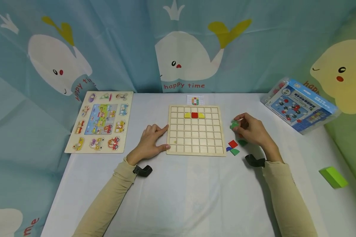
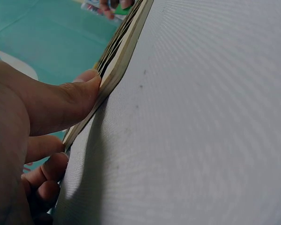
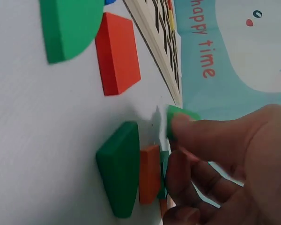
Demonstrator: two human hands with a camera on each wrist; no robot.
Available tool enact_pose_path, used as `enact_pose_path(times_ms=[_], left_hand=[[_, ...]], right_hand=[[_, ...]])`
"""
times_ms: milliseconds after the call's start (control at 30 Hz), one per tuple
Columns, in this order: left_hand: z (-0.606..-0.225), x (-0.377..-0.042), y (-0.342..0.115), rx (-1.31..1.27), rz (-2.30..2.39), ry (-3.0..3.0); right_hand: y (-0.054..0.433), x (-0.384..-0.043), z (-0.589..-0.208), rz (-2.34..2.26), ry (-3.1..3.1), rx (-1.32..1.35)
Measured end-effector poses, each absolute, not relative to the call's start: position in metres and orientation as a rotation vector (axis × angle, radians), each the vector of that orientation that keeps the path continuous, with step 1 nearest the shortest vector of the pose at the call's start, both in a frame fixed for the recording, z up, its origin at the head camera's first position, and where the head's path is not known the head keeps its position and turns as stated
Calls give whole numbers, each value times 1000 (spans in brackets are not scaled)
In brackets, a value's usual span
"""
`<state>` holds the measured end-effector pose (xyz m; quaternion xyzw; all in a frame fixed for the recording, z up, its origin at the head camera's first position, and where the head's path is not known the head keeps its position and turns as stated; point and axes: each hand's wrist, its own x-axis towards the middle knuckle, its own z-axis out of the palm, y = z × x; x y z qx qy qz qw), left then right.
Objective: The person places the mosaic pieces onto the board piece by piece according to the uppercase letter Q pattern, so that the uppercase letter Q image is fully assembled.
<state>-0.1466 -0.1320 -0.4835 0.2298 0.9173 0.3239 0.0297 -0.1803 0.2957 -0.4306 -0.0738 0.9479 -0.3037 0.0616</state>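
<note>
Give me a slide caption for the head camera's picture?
Left hand touching a wooden grid board, right hand pinching a green piece near the board's right edge.

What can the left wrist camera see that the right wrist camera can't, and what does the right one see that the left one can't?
Only the left wrist view: the left hand, its thumb against the board's edge, and tiny dark specks on the cloth.

Only the right wrist view: a red block, an orange piece and a dark green piece.

Both: the wooden board, the white cloth, the blue-green backdrop, and the right hand with a bright green piece.
</note>
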Motion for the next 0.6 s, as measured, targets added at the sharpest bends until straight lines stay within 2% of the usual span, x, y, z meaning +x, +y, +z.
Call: enact_pose_path(times_ms=[600], left_hand=[[-485, -147, -132, 717, 996, 2831]], right_hand=[[280, -191, -442, -1211, 2866, -202]])
